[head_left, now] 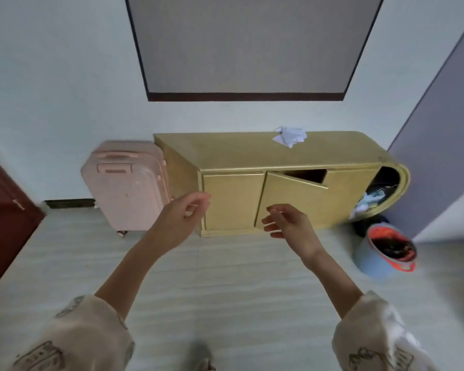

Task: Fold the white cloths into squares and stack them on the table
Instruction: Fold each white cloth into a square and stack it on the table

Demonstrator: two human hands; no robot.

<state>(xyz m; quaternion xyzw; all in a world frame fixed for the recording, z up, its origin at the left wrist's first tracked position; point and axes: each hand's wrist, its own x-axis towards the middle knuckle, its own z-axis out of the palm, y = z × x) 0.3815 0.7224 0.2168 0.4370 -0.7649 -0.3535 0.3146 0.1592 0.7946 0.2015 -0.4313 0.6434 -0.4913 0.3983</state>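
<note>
Cloths [289,136]: crumpled white heap on cabinet worktop [225,152], far edge, right of centre, nr wall. Unfolded; no stack seen.

L hand [184,214] & R hand [287,223] both raised in air in front of cabinet doors, well short of cloths. Fingers [198,202] loosely curled, released, grasping nothing. Judgement: reaching fwd on approach, task barely begun.

R door [292,199] ajar, dark gap at top. Pink suitcase [126,186] just beside cabinet L end. Bin [386,249] on floor at R.

Labels/writing: none legible; sleeve print too blurred to read.
</note>
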